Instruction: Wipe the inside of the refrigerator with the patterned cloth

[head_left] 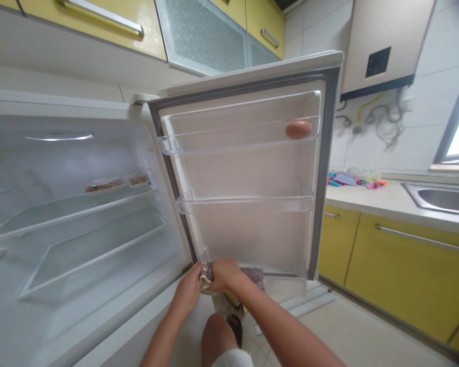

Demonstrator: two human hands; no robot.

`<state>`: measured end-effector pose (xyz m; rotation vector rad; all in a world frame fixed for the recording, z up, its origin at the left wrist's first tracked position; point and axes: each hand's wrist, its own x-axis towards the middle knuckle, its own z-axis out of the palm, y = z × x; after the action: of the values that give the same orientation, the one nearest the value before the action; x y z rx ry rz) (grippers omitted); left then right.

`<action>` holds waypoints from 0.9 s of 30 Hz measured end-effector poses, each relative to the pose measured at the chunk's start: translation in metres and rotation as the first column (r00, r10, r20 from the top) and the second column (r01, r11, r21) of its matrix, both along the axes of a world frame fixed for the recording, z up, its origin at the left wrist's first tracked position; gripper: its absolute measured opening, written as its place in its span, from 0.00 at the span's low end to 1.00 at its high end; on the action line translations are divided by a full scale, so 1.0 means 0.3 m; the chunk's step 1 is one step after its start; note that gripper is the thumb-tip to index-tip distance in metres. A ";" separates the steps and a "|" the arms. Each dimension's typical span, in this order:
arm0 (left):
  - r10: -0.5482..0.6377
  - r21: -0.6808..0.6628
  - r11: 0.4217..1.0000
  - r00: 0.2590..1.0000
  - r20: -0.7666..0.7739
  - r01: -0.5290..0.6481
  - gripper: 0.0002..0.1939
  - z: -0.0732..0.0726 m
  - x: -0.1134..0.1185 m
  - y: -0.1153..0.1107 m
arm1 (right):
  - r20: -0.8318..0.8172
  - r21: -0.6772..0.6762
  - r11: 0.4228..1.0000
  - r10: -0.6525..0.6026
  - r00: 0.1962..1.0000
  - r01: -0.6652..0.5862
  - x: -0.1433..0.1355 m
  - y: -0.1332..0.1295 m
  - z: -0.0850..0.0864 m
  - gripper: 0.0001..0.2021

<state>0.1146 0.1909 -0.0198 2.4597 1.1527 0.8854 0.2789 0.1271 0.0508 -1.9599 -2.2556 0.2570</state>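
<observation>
Now, our hands: the right hand (225, 274) grasps a patterned cloth (206, 279) at the lower hinge-side corner of the refrigerator door (245, 173); the left hand (190, 286) touches it, its grip hidden from us.
Refrigerator door: wide open, a brown egg (298, 129) in the top clear bin (229, 141).
Countertop (386, 201): pale, with a colourful heap (350, 179) (too blurred for us to name) near the steel sink (443, 199).
Kitchen: yellow cabinets (405, 275), white wall tiles (439, 112), water heater (390, 35).
</observation>
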 end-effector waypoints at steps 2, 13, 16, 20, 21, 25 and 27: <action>-0.005 -0.006 1.000 1.000 -0.010 0.005 0.25 0.003 -0.004 -0.006 | 0.005 -0.014 1.000 0.005 1.000 -0.005 -0.001 -0.001 0.001 0.26; -0.075 0.063 0.995 0.996 -0.058 0.078 0.19 0.041 0.018 -0.075 | 0.056 0.059 0.998 -0.015 0.998 0.012 0.244 -0.172 -0.063 0.21; -0.059 0.053 0.997 0.995 -0.080 0.063 0.20 0.053 0.031 -0.083 | 0.069 0.057 0.997 -0.052 0.996 0.048 0.357 -0.245 -0.065 0.19; -0.057 0.047 0.997 0.996 -0.073 0.061 0.21 0.058 0.041 -0.089 | 0.085 0.036 0.992 -0.123 0.989 0.120 0.496 -0.333 -0.054 0.17; -0.057 0.047 0.997 0.996 -0.067 0.060 0.21 0.057 0.041 -0.088 | 0.089 0.027 0.990 -0.140 0.986 0.138 0.522 -0.348 -0.050 0.17; -0.083 0.026 0.996 0.996 -0.039 0.084 0.21 0.052 0.035 -0.074 | 0.086 -0.004 0.987 -0.159 0.984 0.160 0.573 -0.364 -0.040 0.16; -0.101 0.007 0.995 0.994 -0.027 0.102 0.21 0.053 0.031 -0.064 | 0.076 -0.016 0.990 -0.140 0.987 0.142 0.565 -0.346 -0.041 0.17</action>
<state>0.1239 0.1718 -0.0039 2.5188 1.0240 0.8329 0.4485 0.0231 0.0384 -2.1624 -2.1523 0.1950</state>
